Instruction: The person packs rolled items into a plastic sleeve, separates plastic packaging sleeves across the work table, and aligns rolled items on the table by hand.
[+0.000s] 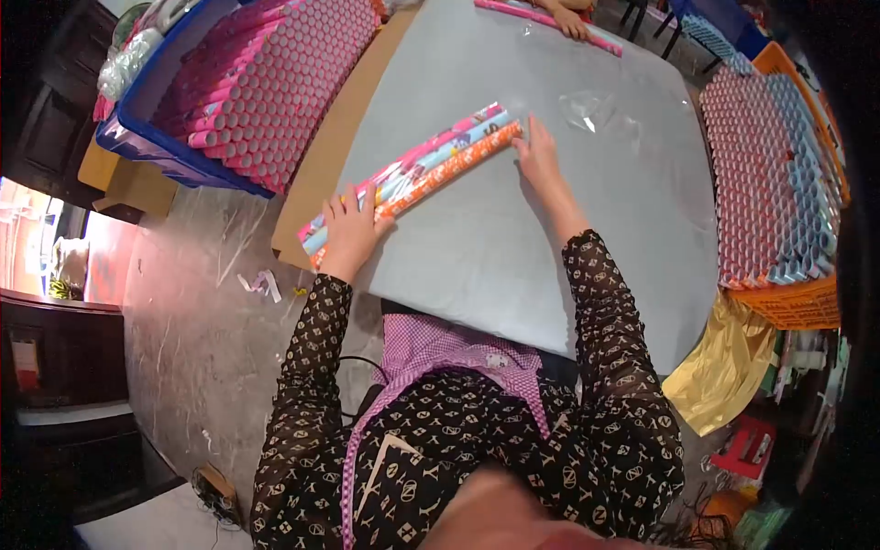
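Observation:
Three rolls of wrapping paper (426, 165), pink, light blue and orange, lie side by side at a slant on the grey-covered table. My left hand (353, 229) is over their lower left end, its fingers curved across the rolls and the thumb along the orange side. At the upper right end my right hand (541, 156) has its fingers stretched out, with the thumb touching the end of the orange roll. Clear plastic film around the rolls catches the light.
A blue crate (174, 165) at left holds many pink rolls. An orange crate (788, 302) at right holds pink and blue rolls. Across the grey table (467, 266), another person's hand (570, 23) rests on a pink roll (600, 43). Gold sheet (724, 362) hangs at right.

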Demonstrator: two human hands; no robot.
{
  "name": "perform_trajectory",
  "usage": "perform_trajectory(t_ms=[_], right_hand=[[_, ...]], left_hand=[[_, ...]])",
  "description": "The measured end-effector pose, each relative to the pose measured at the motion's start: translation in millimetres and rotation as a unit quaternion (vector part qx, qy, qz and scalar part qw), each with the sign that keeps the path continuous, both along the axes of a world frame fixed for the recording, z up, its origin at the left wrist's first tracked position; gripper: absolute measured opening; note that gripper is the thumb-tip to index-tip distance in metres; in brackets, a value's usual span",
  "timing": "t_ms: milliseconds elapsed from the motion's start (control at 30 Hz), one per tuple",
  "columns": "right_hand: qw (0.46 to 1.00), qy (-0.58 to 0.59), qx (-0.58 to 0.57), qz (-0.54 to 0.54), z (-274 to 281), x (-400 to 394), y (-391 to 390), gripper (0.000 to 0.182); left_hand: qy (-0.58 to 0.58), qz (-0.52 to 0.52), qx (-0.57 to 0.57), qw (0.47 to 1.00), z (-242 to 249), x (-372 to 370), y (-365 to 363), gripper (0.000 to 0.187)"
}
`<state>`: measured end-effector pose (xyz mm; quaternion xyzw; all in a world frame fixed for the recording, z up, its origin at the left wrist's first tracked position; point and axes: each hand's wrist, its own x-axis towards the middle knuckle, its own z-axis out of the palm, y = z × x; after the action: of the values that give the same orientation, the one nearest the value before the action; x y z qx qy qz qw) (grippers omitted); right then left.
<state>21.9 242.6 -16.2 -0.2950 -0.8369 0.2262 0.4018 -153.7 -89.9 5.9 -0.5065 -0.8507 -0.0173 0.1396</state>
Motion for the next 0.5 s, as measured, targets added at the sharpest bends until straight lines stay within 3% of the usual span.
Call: perform_trajectory(t_ms=[133,333,367,500], right_hand=[[0.995,-0.087,-0.029,0.042,2.8,27.5,-16.1,0.054],[0.982,-0.106,-0.139,0.076,14.1,91.7,-60.9,0.049],[0.981,-0.107,-0.138,0.080,14.9,102.5,-68.7,0.049],[0.982,-0.145,-0.109,0.059,21.2,147.0,-105.0,0.047]], left_hand=[[0.019,0.027,0.000,0.999,-0.4,-4.2,12.3,0.071],[0.055,0.078,0.022,0.995,-4.7,-18.4,44.2,0.068],[0.112,0.081,0.030,0.990,-11.7,-24.1,51.2,0.070],[0.104,0.116,0.013,0.988,-13.0,-35.4,78.9,0.072]])
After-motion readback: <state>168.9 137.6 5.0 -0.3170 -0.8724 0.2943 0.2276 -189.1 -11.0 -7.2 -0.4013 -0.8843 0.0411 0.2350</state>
